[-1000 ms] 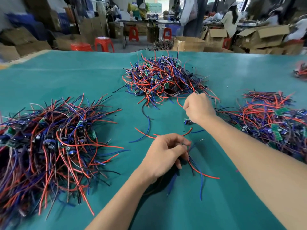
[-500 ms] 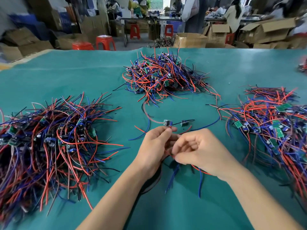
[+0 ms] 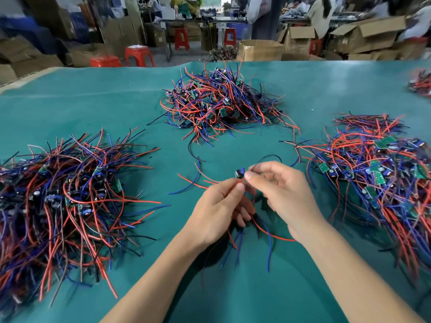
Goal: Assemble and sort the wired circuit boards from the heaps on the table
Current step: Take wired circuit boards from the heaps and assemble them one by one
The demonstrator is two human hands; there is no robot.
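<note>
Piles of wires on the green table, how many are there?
4: left heap, middle heap at the back, right heap, and a partly cut-off heap at the far right edge. More may lie outside the view.

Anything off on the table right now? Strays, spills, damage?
Nothing damaged that I can see. Only oddity: a few loose red and blue wires lie on the green table cover between the heaps, just ahead of the left hand. The right hand pinches a small wired board.

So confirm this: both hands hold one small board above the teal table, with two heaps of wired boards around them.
Wrong on the count. The head view shows three heaps near the hands: left heap, far heap, right heap. The rest holds.
</note>
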